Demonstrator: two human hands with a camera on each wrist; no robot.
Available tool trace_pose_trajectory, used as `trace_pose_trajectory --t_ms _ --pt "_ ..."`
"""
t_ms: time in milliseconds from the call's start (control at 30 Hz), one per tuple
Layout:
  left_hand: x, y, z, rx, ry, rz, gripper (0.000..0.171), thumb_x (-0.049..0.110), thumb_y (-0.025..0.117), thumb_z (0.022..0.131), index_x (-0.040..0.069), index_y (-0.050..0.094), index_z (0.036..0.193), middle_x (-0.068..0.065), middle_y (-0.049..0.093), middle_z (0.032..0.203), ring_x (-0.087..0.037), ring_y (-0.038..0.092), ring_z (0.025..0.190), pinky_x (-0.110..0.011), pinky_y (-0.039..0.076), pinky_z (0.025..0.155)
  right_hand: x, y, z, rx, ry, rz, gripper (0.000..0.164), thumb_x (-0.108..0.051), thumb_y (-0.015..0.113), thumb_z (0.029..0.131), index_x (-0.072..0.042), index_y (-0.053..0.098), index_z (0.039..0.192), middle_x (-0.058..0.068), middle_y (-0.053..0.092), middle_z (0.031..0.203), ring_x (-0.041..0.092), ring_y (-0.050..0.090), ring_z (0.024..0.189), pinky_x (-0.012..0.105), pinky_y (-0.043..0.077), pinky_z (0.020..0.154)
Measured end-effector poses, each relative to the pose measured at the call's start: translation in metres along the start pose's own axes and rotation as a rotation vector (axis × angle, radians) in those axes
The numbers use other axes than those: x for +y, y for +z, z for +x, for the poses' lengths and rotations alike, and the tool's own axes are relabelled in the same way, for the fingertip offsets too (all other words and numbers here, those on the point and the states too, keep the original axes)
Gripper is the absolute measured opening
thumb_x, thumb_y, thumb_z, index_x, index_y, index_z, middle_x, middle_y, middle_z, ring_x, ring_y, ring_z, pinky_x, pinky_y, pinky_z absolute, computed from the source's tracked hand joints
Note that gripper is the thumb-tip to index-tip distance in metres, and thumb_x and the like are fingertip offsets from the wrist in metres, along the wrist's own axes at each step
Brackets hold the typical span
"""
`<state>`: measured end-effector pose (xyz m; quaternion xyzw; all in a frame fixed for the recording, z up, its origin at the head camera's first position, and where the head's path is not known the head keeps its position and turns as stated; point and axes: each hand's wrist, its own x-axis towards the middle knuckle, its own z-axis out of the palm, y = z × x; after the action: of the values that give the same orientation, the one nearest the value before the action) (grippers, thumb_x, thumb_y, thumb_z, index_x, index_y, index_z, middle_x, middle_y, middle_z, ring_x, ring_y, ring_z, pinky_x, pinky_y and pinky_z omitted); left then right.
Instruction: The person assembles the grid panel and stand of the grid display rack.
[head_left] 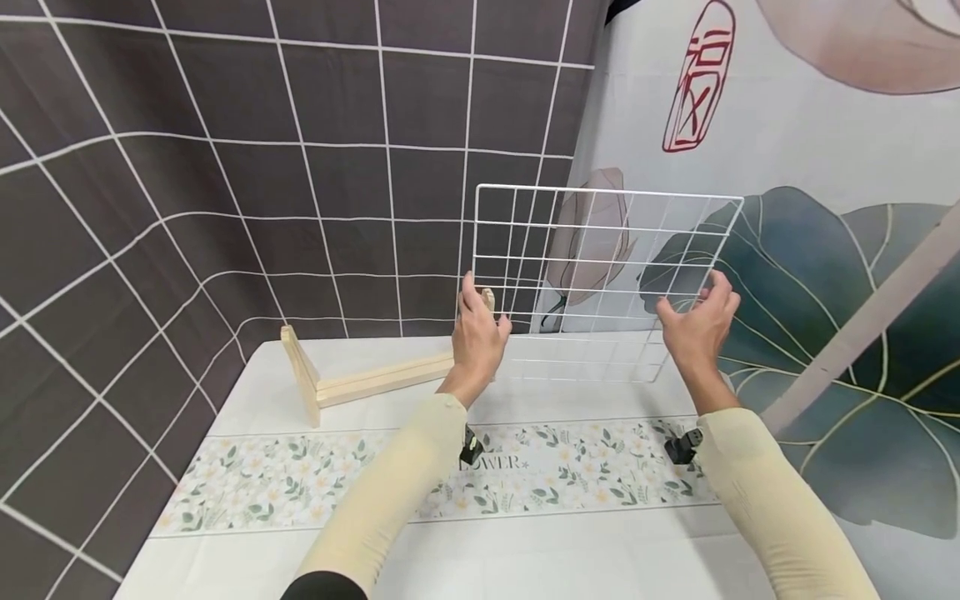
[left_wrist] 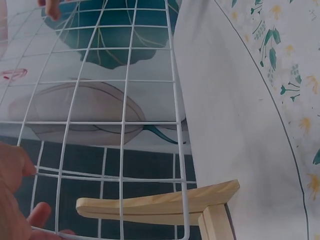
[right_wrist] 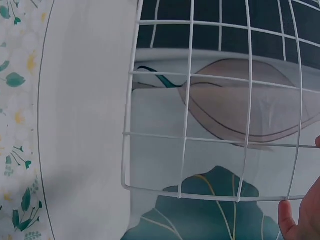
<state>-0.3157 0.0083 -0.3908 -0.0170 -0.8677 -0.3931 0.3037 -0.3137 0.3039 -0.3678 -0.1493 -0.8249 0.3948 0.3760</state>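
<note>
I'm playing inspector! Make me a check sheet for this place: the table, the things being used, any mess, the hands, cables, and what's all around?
Surface: white table with a flowered strip across it.
Job's things: white wire rack, held up, lower edge touching or not can't be told; wooden stand, resting on the table.
Clutter: nothing seen.
Hands: left hand grips the rack's left side; right hand grips its right side.
Cables: nothing seen.
Surroundings: dark backdrop with white lines; pale backdrop with printed leaves.

"OWER" [head_left: 495, 463] on tablecloth [head_left: 570, 554], red seal [head_left: 700, 77] on backdrop [head_left: 795, 150]
</note>
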Motion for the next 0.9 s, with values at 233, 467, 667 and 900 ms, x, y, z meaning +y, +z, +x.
trace_pose_trajectory --t_ms 233,467,667,900 --pt "-0.004 -0.001 0.003 -0.015 -0.044 -0.008 0.091 0.008 0.074 0.085 0.006 0.019 0.156 -0.021 0.054 0.138 -0.039 0.07 0.094 -0.047 0.059 0.073 -0.005 0.006 -0.006 -0.017 -0.006 0.011 0.08 -0.021 0.073 0.089 -0.014 0.031 0.156 0.023 0.04 0.14 0.036 0.046 0.126 0.051 0.042 0.101" --pt "-0.006 -0.003 0.006 0.001 -0.051 0.003 0.091 0.008 0.073 0.083 0.004 0.019 0.157 -0.02 0.057 0.128 -0.038 0.069 0.094 -0.047 0.059 0.077 -0.009 0.01 -0.011 -0.019 -0.071 0.009 0.079 -0.017 0.071 0.09 -0.011 0.03 0.157 0.023 0.037 0.143 0.036 0.044 0.13 0.052 0.04 0.109" --pt "-0.007 -0.005 0.009 -0.006 -0.062 -0.017 0.091 0.006 0.071 0.082 0.003 0.02 0.157 -0.019 0.057 0.127 -0.036 0.068 0.096 -0.046 0.059 0.079 -0.011 0.014 -0.015 0.004 -0.145 -0.006 0.077 -0.016 0.071 0.09 -0.01 0.032 0.155 0.022 0.034 0.146 0.037 0.039 0.136 0.052 0.037 0.115" --pt "-0.006 -0.005 0.011 -0.024 -0.078 -0.023 0.092 0.008 0.072 0.083 0.006 0.017 0.158 -0.018 0.057 0.128 -0.037 0.068 0.1 -0.048 0.058 0.081 -0.02 0.023 -0.024 0.024 -0.356 -0.029 0.07 -0.013 0.073 0.088 -0.005 0.041 0.15 0.026 0.037 0.143 0.042 0.035 0.135 0.057 0.034 0.11"
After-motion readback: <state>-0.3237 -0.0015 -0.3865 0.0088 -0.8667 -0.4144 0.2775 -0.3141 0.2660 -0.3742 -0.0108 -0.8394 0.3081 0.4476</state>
